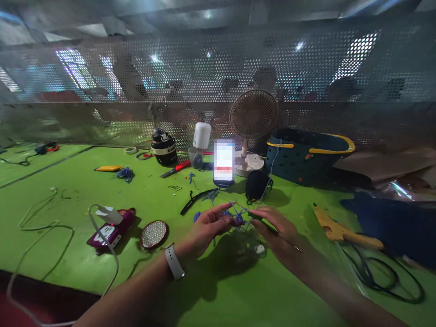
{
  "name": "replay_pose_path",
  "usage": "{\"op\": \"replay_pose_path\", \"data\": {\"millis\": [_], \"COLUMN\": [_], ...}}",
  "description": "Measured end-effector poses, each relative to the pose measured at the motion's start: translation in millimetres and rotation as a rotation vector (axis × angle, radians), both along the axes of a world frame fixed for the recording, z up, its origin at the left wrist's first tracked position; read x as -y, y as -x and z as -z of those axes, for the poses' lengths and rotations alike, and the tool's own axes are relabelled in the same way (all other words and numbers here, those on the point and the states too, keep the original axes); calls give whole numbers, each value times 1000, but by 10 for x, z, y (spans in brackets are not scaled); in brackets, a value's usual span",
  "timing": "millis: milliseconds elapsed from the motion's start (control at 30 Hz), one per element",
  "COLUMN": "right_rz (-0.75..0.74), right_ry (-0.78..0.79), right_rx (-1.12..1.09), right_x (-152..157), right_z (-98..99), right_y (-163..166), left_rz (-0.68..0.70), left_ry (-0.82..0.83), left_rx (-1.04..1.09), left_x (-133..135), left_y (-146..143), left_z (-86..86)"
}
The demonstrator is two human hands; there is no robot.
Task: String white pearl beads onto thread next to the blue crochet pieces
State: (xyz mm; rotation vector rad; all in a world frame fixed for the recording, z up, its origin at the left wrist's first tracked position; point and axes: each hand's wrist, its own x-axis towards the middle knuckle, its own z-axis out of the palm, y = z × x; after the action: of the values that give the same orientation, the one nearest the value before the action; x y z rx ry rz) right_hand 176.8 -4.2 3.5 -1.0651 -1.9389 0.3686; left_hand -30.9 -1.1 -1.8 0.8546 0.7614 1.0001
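My left hand (pixel 207 227) pinches a small piece of blue yarn work (pixel 237 218) above the green table (pixel 218 290). A white band sits on that wrist. My right hand (pixel 279 229) holds a thin crochet hook (pixel 262 218) with a green grip, its tip at the yarn. A blue strand runs up from the work toward a dark yarn ball (pixel 257 184) just behind my hands.
A phone (pixel 224 162) stands upright behind the hands, with a small fan (pixel 252 119) and a dark blue basket (pixel 306 154) to its right. A yellow glue gun (pixel 335 227) and black cables lie right. A magenta device (pixel 111 229), a round mirror (pixel 154 234) and white cable lie left.
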Motion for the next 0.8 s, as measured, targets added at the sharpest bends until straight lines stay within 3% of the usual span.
{"op": "replay_pose_path", "data": {"millis": [267,467,600,800], "right_rz": [-15,-15,-11,14], "right_ry": [-7,4,35,60], "right_rx": [13,23,-5,18], "right_x": [7,1,-37,-150], "right_z": [-3,-18,8,112], "right_y": [20,13,5,-42], "left_rz": [-65,-142,-166,-149], "left_ry": [18,-67,-107,-161], "left_rx": [6,-37,-153,-371], "left_x": [11,-51,-171,-370], "left_y": [-53,-114,-125,-172], "left_z": [-51,40,72,-43]}}
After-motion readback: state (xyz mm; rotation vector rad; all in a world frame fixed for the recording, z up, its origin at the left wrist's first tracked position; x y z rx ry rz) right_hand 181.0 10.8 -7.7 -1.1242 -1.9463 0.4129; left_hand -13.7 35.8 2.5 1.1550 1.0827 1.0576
